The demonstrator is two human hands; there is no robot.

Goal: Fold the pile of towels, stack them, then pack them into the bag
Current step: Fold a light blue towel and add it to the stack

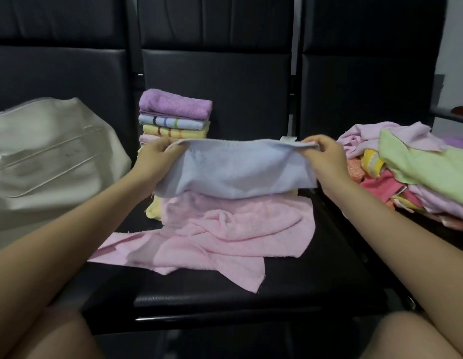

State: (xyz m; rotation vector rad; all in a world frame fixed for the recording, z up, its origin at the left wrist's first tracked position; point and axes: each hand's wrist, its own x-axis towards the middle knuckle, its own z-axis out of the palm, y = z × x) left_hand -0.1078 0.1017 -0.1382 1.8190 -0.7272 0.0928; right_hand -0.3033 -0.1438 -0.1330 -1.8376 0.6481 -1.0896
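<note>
Above the middle black padded seat point(251, 288), a pale blue terry towel point(235, 168) hangs stretched between two hands. The left hand point(158, 154) pinches one top corner and the right hand point(322, 154) pinches the other, fingers curled over the edge and the hands held well apart, probably so the cloth drops flat and its edges can be matched for a fold. Its lower edge hangs over a crumpled pink terry towel point(225, 237), which lies spread loose on the seat, not yet folded and close at hand, likely next in line.

Behind the blue towel stands a stack of folded towels point(174, 117), purple on top, then a light blue striped one and a yellow striped one, with more partly hidden below. It sits at the back of the seat, which seems meant to keep the front free as a working surface. On the right seat lies the unfolded pile of mixed towels point(417, 172), green, pink, yellow and orange. On the left seat rests a large cream fabric bag point(46, 156), beside the stack, so packing would need only a short carry. Much folding remains, judging by the size of the pile.
</note>
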